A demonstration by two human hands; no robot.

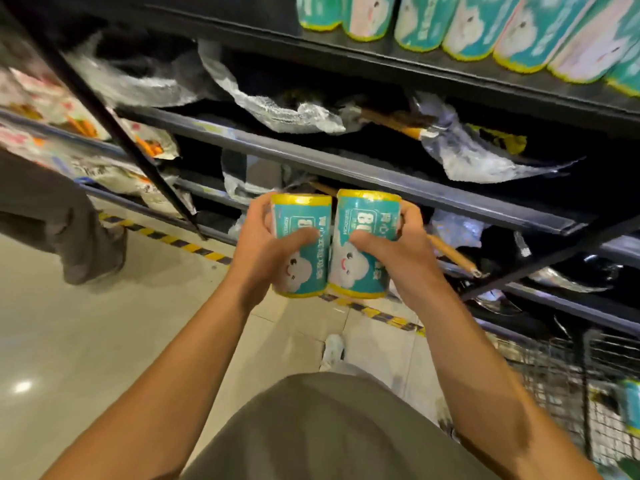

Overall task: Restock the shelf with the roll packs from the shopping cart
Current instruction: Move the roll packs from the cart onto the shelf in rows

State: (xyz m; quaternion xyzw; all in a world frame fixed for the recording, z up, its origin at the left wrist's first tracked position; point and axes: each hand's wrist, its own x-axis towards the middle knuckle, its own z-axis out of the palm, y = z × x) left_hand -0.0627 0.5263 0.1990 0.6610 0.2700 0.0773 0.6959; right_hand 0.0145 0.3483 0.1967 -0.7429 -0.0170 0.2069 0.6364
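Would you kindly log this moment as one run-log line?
left hand grips left roll pack | right hand grips right roll pack | packs side by side, below top shelf

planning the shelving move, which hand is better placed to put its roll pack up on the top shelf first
Probably the right hand. Its roll pack sits further right, nearer below the matching packs on the top shelf, which run up and right. The left hand grips its pack further from that row.

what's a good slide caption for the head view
Hands hold two roll packs side by side below a shelf of matching packs.
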